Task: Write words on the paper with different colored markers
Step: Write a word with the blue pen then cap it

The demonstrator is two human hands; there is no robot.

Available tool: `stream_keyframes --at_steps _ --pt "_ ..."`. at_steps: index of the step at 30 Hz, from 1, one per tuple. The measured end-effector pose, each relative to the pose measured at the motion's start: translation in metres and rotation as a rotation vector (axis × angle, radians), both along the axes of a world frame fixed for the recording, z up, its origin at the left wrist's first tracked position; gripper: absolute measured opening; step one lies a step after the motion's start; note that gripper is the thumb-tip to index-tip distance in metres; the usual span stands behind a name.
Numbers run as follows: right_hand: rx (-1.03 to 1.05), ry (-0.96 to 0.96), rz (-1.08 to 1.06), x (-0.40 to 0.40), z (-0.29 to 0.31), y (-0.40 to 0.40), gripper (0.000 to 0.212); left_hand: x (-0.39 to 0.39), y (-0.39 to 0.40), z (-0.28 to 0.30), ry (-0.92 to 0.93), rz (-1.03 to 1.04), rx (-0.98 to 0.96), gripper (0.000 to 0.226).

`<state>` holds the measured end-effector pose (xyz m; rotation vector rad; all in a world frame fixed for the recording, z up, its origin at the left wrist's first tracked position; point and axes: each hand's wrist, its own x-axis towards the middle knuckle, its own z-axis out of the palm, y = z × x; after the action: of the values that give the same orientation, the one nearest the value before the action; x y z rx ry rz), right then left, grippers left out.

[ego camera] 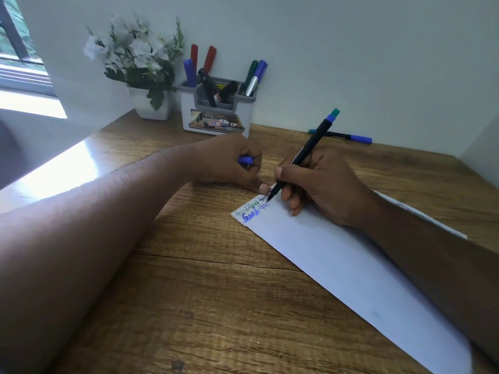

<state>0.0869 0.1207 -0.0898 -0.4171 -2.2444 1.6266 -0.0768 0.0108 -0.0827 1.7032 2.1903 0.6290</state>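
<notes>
Two hands worked over one long sheet of paper (337,255) that lay slanted across the wooden desk (210,306), its far corner by the fingertips and its near end running out under the right forearm. By my judgement the sheet was light and limp, apt to slide or swivel on the smooth wood under a pen stroke, so it wanted pinning flat near the writing rather than lifting. The left hand (232,163) did that: its thumb pressed down at the sheet's far corner while its curled fingers grasped a blue cap (245,160). The right hand (318,184) pinched a slim black pen (305,155) low on the barrel, just above the tip, which touched the paper at the end of a line of small writing (252,209) in dark, green and blue ink. The pen looked stiff and light, with a blue-and-green back end standing high; holding it low seemed best for control, and its fine tip probably asked for gentle pressure. A spare pen (343,136) lay well apart near the wall, and more markers stood in a grey and white holder (216,114) beside a pot of white flowers (140,63)
</notes>
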Motion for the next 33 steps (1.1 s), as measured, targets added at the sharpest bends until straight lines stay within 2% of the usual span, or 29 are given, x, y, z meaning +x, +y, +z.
stream_keyframes --at_steps 6,12,19,23,33 --pt "0.005 0.004 -0.019 0.0002 -0.0001 0.0005 0.021 -0.0010 0.0003 -0.0010 -0.005 -0.009 0.016 0.033" --pt "0.098 0.007 0.112 0.0032 0.0017 -0.0054 0.022 -0.0020 0.0009 -0.0016 -0.002 -0.011 -0.004 0.028" --pt "0.009 0.035 -0.084 -0.0006 -0.0019 0.0012 0.022 -0.0013 0.0005 -0.0010 -0.012 -0.010 -0.001 0.037" --pt "-0.037 0.060 -0.058 -0.0003 -0.0022 0.0014 0.019 -0.0027 0.0007 -0.0015 -0.015 -0.020 0.015 0.039" --pt "0.016 0.040 -0.018 0.0008 -0.0018 0.0001 0.018 -0.0028 0.0008 -0.0017 0.005 -0.019 0.006 0.034"
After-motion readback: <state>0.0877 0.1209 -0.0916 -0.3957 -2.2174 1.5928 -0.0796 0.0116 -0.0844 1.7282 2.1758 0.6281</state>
